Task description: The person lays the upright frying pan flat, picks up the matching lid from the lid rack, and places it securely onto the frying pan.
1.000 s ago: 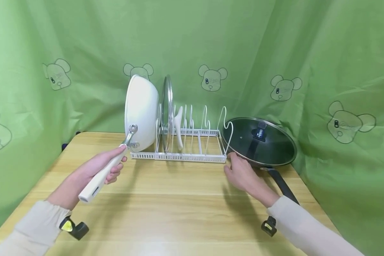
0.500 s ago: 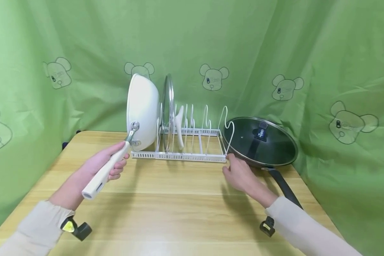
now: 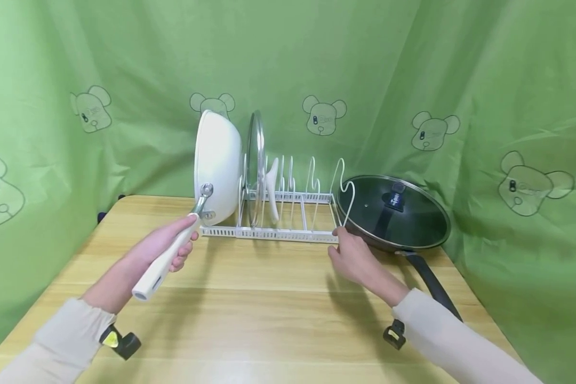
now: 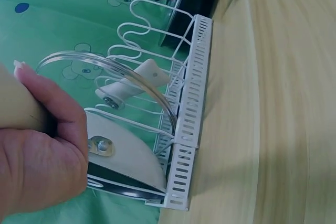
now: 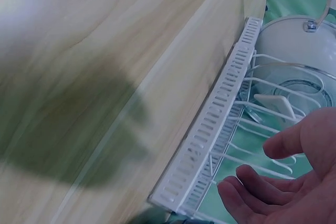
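My left hand (image 3: pixel 156 245) grips the white handle (image 3: pixel 165 261) of a white pan (image 3: pixel 221 165). The pan stands on edge in the left end of a white wire pan rack (image 3: pixel 288 234). To its right, a glass lid (image 3: pixel 261 160) is upright between the wires, with a white handle-like piece (image 3: pixel 272 192) beside it. My right hand (image 3: pixel 352 256) is by the rack's front right corner; whether it touches the rack is unclear. In the right wrist view its fingers (image 5: pixel 247 192) are loosely bent, with a gap to the thumb and nothing between them.
A dark frying pan (image 3: pixel 434 288) with a glass lid (image 3: pixel 413 224) on it lies right of the rack, its handle toward the front right. The wooden table (image 3: pixel 269 314) extends in front. A green curtain (image 3: pixel 278 53) hangs behind and at both sides.
My right hand has shifted slightly left, closer over the rack's front right corner. My left hand keeps its grip on the pan's handle. The head view has moved slightly.
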Demonstrator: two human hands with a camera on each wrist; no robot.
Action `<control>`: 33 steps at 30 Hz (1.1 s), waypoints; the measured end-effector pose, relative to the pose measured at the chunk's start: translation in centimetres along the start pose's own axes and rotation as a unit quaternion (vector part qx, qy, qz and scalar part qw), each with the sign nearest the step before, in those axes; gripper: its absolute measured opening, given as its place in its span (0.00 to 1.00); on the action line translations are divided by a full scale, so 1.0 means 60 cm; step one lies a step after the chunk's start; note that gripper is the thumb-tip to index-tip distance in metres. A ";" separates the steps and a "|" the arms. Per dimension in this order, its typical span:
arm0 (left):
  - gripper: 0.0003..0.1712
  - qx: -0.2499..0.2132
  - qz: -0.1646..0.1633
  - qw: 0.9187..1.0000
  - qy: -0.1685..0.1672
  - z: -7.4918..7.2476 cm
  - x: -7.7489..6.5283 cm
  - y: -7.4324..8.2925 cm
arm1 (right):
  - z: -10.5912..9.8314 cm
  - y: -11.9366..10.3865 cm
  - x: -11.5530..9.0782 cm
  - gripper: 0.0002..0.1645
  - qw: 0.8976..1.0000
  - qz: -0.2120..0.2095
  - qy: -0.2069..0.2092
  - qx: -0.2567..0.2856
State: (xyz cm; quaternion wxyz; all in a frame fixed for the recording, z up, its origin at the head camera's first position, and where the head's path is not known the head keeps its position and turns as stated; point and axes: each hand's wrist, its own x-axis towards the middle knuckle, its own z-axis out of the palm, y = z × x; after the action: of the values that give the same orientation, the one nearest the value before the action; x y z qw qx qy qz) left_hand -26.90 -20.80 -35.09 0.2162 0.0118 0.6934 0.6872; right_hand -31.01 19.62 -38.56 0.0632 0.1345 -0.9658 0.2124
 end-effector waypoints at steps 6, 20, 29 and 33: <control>0.28 0.015 -0.009 1.000 0.023 0.004 0.009 -0.010 | 0.019 -0.019 0.017 0.21 0.999 -0.032 0.027 0.007; 0.29 0.014 -0.008 0.999 0.044 0.004 0.013 -0.037 | 0.060 -0.100 0.083 0.26 0.996 -0.040 0.041 0.071; 0.29 0.015 -0.010 0.999 0.047 0.003 0.010 -0.039 | 0.088 -0.150 0.113 0.32 0.992 -0.003 0.005 0.126; 0.29 0.007 -0.005 0.999 0.045 0.003 0.013 -0.039 | 0.103 -0.156 0.124 0.32 0.990 0.016 0.002 0.140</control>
State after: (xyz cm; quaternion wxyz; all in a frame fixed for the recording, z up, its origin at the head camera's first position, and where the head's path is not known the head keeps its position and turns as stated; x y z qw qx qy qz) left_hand -26.89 -20.53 -37.53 0.1881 -0.0213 0.7076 0.6808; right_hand -35.84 7.07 -39.11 0.0423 0.1257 -0.9287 0.3464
